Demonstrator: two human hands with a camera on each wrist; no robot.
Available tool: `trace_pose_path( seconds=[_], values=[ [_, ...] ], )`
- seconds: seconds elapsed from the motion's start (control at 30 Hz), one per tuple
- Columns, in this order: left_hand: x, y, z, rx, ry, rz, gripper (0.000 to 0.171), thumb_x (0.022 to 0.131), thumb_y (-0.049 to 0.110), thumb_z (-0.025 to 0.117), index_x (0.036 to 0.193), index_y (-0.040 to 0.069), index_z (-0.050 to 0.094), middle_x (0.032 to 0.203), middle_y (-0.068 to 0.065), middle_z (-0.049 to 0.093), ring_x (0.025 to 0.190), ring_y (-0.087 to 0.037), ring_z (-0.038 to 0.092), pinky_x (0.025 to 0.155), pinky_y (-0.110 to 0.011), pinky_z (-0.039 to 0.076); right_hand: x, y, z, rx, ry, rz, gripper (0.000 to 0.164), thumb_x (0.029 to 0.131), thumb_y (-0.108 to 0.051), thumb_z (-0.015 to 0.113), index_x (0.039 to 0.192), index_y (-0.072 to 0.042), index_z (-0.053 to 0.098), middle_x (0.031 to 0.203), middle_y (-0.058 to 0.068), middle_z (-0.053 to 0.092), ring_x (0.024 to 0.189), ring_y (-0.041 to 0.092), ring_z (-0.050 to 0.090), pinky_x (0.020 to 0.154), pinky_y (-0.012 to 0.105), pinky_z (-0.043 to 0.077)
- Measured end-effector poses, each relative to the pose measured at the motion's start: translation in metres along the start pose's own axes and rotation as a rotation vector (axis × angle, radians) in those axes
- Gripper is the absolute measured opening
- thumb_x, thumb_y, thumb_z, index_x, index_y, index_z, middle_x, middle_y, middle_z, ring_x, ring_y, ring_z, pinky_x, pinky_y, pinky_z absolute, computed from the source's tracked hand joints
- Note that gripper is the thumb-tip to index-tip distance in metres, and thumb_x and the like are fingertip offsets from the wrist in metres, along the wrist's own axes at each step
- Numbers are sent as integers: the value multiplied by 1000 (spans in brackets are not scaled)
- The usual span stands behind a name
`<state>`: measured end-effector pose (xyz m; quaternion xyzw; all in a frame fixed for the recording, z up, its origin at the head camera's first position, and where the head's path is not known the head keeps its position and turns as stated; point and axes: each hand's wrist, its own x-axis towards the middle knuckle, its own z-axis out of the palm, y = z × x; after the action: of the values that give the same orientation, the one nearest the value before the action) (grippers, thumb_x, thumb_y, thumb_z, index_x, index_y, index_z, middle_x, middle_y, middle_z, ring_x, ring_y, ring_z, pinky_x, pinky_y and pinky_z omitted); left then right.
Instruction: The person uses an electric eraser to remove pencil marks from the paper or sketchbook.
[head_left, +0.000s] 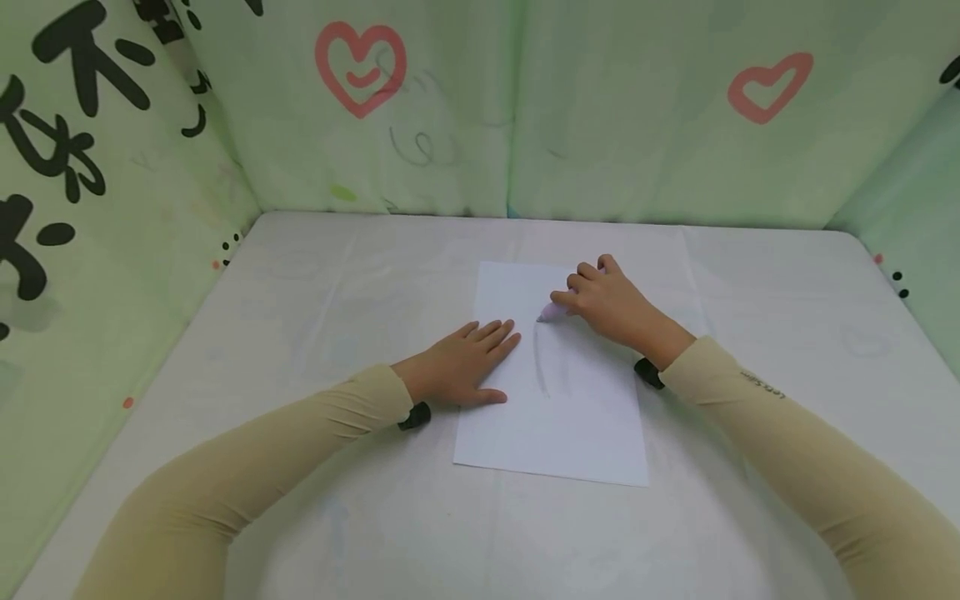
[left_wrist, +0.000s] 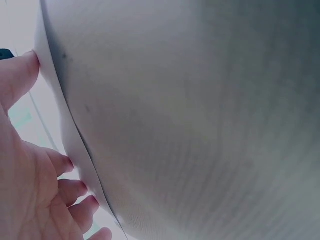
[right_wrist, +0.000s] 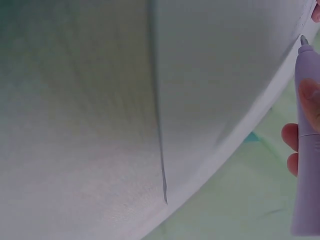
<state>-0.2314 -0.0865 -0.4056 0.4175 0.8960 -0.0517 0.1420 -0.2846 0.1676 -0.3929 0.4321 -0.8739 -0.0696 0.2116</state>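
A white sheet of paper [head_left: 510, 446] lies on the table with a thin, slightly curved grey line [head_left: 538, 362] near its middle. My right hand [head_left: 611, 302] grips a thick light-purple pen [head_left: 553, 312], its tip at the upper end of that line. In the right wrist view the pen [right_wrist: 308, 200] shows a smooth body and a metallic tip, with thumb and fingers around it. My left hand [head_left: 461, 365] rests on the paper's left edge, fingers spread. The left wrist view shows the same hand [left_wrist: 35, 185] beside the paper's edge.
The table [head_left: 360, 517] has a white, lightly creased cover. Green curtains [head_left: 600, 125] with pink hearts and black lettering enclose its back and sides. Small black devices sit under the left wrist [head_left: 415, 416] and the right wrist [head_left: 649, 373].
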Motion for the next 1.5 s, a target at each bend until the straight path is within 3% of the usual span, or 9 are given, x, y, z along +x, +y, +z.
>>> trace_pose_path(
  seconds=[0.87,1.2,1.5],
  values=[
    [0,0,1,-8,1,4,84,93,61,39,152,9,9,160,-10,8,147,-25,13,119,-43,14,7,2,-4,-23,-121,-28,24,77,-16,75,101,-17,68,88,10,67,82,26,55,76,44,38],
    [2,-1,-1,16,-20,2,85,93,61,38,152,9,7,160,-10,6,148,-24,11,119,-43,14,9,2,-4,-17,-94,-53,23,77,-16,75,98,-17,67,86,9,66,80,26,54,75,43,38],
    [1,-1,-1,11,-28,-6,84,93,60,38,152,10,7,160,-9,5,148,-24,9,119,-43,13,7,1,-9,-23,-139,-54,23,76,-15,75,97,-17,66,86,9,67,82,26,55,78,44,39]
  ],
)
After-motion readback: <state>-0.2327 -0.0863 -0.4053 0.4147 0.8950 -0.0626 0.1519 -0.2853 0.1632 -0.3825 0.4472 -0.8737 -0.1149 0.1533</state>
